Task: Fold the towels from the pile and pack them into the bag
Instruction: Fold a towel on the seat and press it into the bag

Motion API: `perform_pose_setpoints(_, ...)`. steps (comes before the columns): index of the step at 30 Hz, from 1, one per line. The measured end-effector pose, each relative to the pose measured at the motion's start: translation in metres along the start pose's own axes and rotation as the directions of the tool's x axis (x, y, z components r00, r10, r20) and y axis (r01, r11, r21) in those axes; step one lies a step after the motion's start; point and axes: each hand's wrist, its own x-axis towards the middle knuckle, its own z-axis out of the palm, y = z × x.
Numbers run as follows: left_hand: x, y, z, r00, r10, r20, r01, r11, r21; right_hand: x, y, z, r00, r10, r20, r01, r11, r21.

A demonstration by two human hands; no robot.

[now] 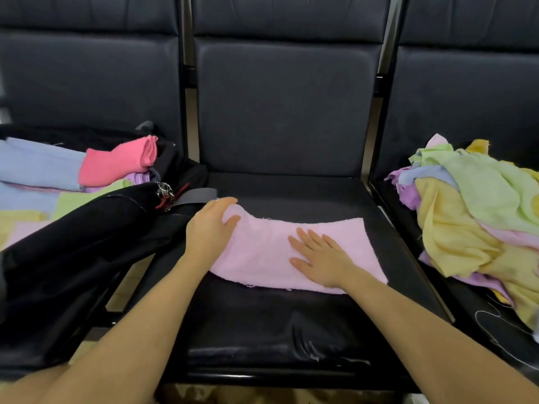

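A pale pink towel (262, 252) lies folded into a long strip across the middle black seat (277, 325). My left hand (208, 231) grips the strip's left end, thumb on top and fingers curled round the edge. My right hand (319, 258) rests flat on the strip, fingers straight and spread. The open black bag (87, 237) sits on the left seat with folded towels inside: light blue (38, 164), hot pink (119, 161), green and yellow ones. The loose pile of towels (478, 217), yellow, green, purple and pink, lies on the right seat.
Dark padded seat backs (285, 106) rise behind all three seats. A grey strap and metal clip (166, 193) of the bag lie close to my left hand. Metal frame rails separate the seats.
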Motion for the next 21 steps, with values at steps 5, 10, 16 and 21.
perform_pose_setpoints(5, 0.004, 0.014, -0.005, 0.979, 0.165, -0.119, -0.159, 0.986, 0.057, 0.016, -0.031, -0.001, 0.998, -0.058, -0.002, 0.058, 0.992, 0.115)
perform_pose_setpoints(10, -0.003, 0.033, 0.012, 0.943, 0.32, -0.085, -0.312, 0.945, 0.102, -0.006, -0.001, -0.013, 0.995, -0.021, -0.098, 0.028, 0.997, 0.071)
perform_pose_setpoints(16, -0.017, 0.074, 0.043, 0.93, 0.365, -0.046, -0.363, 0.93, 0.051, -0.042, 0.044, -0.016, 0.974, 0.178, -0.138, -0.182, 0.983, -0.022)
perform_pose_setpoints(21, -0.014, 0.11, 0.069, 0.993, 0.11, -0.035, -0.113, 0.985, -0.134, -0.046, 0.051, -0.016, 0.947, 0.246, -0.207, -0.161, 0.92, 0.358)
